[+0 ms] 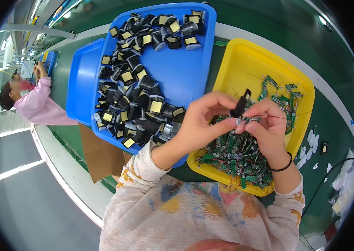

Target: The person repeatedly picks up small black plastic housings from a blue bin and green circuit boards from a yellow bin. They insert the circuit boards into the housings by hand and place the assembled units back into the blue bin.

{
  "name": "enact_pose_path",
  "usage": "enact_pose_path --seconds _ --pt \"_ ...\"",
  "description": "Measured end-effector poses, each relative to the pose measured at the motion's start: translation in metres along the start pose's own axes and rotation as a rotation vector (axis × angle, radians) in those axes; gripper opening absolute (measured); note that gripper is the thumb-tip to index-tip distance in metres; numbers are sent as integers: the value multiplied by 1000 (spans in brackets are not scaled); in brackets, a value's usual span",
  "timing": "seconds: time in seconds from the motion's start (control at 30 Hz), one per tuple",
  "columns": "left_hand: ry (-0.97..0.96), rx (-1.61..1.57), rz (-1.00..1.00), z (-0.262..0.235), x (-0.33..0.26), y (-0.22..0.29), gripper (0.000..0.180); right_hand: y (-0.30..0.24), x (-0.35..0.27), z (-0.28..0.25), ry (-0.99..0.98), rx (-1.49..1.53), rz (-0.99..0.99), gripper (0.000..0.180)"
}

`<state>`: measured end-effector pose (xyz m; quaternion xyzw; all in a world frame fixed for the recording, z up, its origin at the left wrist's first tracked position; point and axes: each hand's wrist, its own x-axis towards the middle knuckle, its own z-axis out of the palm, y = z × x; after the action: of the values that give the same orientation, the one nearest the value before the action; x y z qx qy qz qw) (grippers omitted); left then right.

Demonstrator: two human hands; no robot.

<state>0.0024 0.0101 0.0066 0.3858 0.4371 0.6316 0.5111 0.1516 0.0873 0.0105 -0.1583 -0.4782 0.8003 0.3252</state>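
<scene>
My left hand [204,121] pinches a small black plastic housing [238,108] between thumb and fingers, over the yellow tray [237,52]. Close against it, my right hand [272,127] is closed on a small circuit board [252,119] with thin wires. The fingertips of both hands nearly meet, so how far the two parts join is hidden. Beneath them, many green circuit boards [231,144] with wires lie heaped in the yellow tray. To the left, a blue tray [172,62] holds many black parts [147,83] with pale yellow pads.
A second blue tray [82,83] adjoins the first, above an open cardboard box [101,152]. White pieces [309,146], one black part [324,147] and clear plastic bags [346,184] lie on the green table at right. A co-worker in pink [43,102] sits at far left.
</scene>
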Motion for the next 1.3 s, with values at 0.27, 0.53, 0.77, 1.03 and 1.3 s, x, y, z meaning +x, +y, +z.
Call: enact_pose_path --seconds 0.27,0.53,0.77,1.03,1.3 --pt "46 45 59 -2 -5 -1 28 3 -1 -1 91 -450 -263 16" --pt "24 113 128 0 -3 0 26 4 -2 0 130 -621 -325 14" --pt "34 157 125 -1 -5 0 26 5 2 3 132 -812 -563 15" --pt "-7 75 106 1 -5 4 20 0 2 7 94 -881 -593 14" --pt "-85 81 157 -1 -4 4 17 6 2 8 44 -834 -566 14"
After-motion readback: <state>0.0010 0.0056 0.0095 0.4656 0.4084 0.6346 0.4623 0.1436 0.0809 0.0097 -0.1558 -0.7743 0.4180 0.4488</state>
